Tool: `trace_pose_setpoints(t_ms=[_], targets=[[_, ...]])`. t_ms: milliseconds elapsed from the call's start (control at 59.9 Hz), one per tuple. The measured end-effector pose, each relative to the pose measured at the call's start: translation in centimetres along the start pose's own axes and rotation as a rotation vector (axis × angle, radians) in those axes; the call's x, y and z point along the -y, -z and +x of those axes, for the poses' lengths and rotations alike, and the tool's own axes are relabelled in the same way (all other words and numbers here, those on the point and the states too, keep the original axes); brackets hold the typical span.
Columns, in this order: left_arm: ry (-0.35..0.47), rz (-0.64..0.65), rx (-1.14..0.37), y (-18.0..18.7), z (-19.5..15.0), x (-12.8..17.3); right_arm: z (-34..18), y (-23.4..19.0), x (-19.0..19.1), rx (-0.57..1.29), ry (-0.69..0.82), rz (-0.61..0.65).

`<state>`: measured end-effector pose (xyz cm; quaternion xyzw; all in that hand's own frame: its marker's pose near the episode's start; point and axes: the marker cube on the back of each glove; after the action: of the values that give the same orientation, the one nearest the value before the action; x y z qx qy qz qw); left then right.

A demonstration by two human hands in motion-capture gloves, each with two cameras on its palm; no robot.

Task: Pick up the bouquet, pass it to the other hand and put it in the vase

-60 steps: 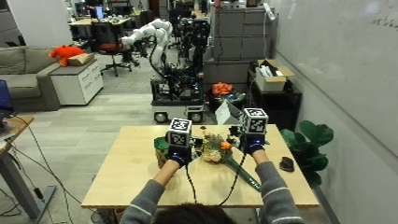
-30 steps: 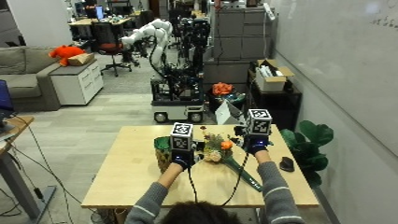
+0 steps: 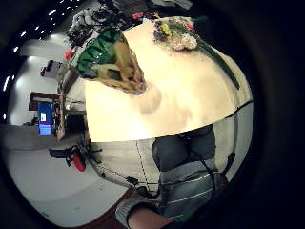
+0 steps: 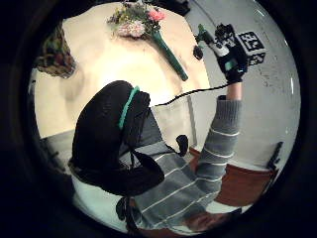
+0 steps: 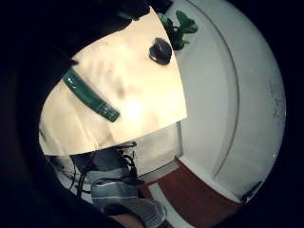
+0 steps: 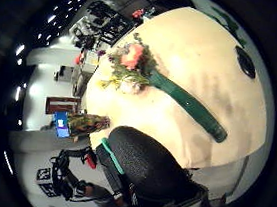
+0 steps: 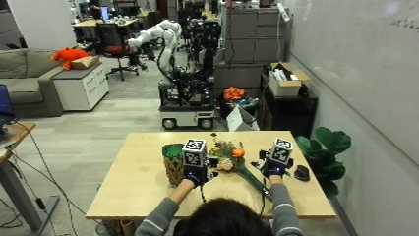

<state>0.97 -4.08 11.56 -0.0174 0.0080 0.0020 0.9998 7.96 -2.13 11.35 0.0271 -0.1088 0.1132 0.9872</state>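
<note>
The bouquet point(image 7: 227, 154) lies flat on the wooden table point(image 7: 137, 191), mixed flowers with an orange bloom, and its long green wrapped stem point(image 7: 252, 181) points at the person. The green and yellow vase point(image 7: 173, 162) stands upright to its left. My left hand point(image 7: 194, 173) hovers between the vase and the flowers and holds nothing. My right hand point(image 7: 274, 167) hangs to the right of the stem, fingers relaxed and holding nothing. The left palm views show the bouquet point(image 4: 136, 22), the vase point(image 3: 114, 62) and the raised right hand point(image 4: 230, 54). The right thumb view shows the flowers point(image 6: 133, 65) and the stem point(image 6: 188, 106).
A small black rounded object point(image 7: 301, 172) sits near the table's right edge, also in the right palm view point(image 5: 160, 50). A potted plant point(image 7: 324, 147) stands off the table's right side. The person's head point(image 7: 223, 221) is at the near edge.
Both hands have come down and back toward the person, drifting a little to the right. The bouquet and the vase have stayed in place.
</note>
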Motion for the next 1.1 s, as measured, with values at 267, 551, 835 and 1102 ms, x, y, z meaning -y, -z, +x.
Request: trace_pose_setpoints(t_ms=[267,551,835,1102], targets=[[0.006,-0.043,-0.012,-2.1,-0.4,0.9,5.3,-12.8,3.2,-0.085,-0.29,-0.133],[0.022,-0.071,-0.019,-2.4,-0.6,0.0,6.6,-17.1,3.6,-0.051,-0.303,-0.036],[0.034,-0.095,-0.039,-2.7,-1.3,0.1,5.1,-14.8,4.9,-0.186,-0.253,0.114],[0.066,-0.065,-0.036,-1.9,-2.5,0.3,4.5,-12.7,6.0,-0.345,-0.257,0.27]])
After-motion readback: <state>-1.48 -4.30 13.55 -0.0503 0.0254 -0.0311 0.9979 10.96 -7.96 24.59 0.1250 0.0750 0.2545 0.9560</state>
